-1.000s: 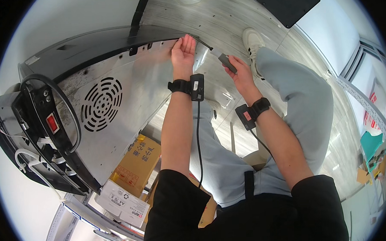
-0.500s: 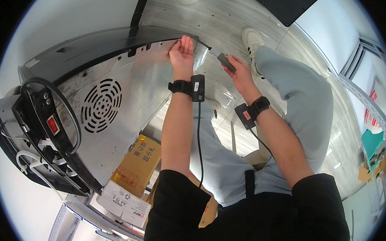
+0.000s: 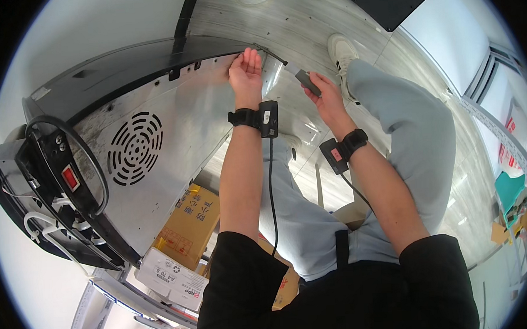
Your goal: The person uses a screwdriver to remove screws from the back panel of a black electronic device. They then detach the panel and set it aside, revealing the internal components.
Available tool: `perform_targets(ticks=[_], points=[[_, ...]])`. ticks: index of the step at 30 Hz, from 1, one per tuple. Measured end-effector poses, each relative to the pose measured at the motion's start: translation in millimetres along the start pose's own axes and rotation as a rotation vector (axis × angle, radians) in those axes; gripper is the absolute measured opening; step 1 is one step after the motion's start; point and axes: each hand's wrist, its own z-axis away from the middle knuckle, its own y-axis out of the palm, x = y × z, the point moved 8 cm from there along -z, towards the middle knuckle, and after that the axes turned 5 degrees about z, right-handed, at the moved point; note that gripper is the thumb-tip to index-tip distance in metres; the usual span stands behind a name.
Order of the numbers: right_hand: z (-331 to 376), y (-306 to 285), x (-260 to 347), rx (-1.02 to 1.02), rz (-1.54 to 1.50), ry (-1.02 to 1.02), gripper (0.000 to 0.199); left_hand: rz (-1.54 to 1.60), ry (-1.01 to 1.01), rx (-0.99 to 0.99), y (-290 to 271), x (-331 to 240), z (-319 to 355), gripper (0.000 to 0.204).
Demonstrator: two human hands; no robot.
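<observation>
A large machine lies on my left, with a bare metal panel [image 3: 173, 115] and a dark outer shell [image 3: 124, 67]. At the panel's far end my left hand [image 3: 246, 74] is palm up, fingers stretched out beside the shell's edge. Whether its fingertips touch that edge I cannot tell. A thin black rod [image 3: 275, 57] sticks out from the machine's corner, just right of those fingers. My right hand [image 3: 329, 97] is closed round a grey-handled tool [image 3: 308, 83] that points at the rod's end, a small gap apart. The tool's tip is hard to make out against the pale floor.
A black cable loop [image 3: 99, 166] and a red switch [image 3: 70, 177] sit at the machine's left end. A brown cardboard box [image 3: 190, 226] and a white box [image 3: 171, 280] stand below the panel. A black flat board [image 3: 389, 3] lies at the far right. Cables trail from both wrist devices.
My right hand and the grey-handled tool have drawn back slightly from the rod. My left hand has barely moved. The view has shifted a little.
</observation>
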Motion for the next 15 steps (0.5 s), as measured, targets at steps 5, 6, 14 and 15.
perform_targets(ticks=[5,6,14,15], points=[[0.6,-0.7,0.6,-0.003,-0.011,0.0,0.029,0.009,-0.02,-0.008,-0.9,-0.3,-1.2,0.021],[0.4,-0.9,0.5,-0.003,-0.013,0.0,0.029,0.027,-0.02,-0.011,-1.6,0.3,-1.9,0.021],[-0.7,-2.3,0.8,-0.003,-0.021,0.003,0.029,0.033,-0.01,0.002,0.9,0.1,1.2,0.019],[-0.9,-2.4,0.3,-0.004,-0.022,0.002,0.029,0.03,-0.016,0.001,-0.6,0.1,0.1,0.019]])
